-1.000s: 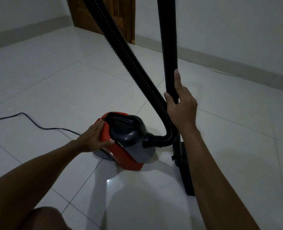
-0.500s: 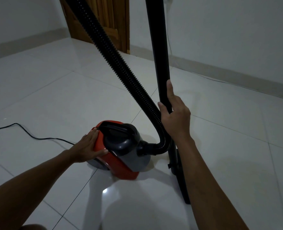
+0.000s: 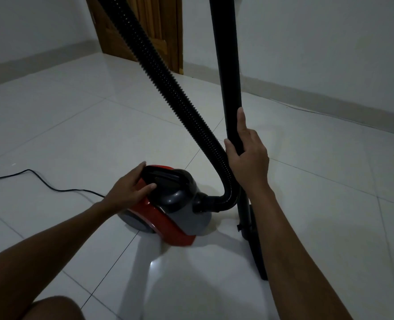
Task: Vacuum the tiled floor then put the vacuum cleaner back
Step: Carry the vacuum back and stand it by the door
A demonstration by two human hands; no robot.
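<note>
A red and grey canister vacuum cleaner (image 3: 179, 215) sits on the white tiled floor (image 3: 75, 135). Its black ribbed hose (image 3: 168, 84) rises from the front port toward the upper left. A black upright wand (image 3: 230, 65) stands to its right, with the floor nozzle (image 3: 256, 245) resting on the tiles. My right hand (image 3: 249, 158) grips the wand at mid height, index finger stretched up along it. My left hand (image 3: 131, 188) rests on the rear of the vacuum's dark top handle (image 3: 166, 179), fingers spread and only lightly bent.
A black power cord (image 3: 41, 181) trails across the tiles to the left. A wooden door (image 3: 154, 31) stands at the back between white walls with grey skirting (image 3: 330, 98). A thin cable (image 3: 307, 109) runs along the right wall. My knee (image 3: 55, 308) shows at the bottom.
My left hand has slid up from the red side of the vacuum onto its dark top handle. My right hand keeps hold of the wand.
</note>
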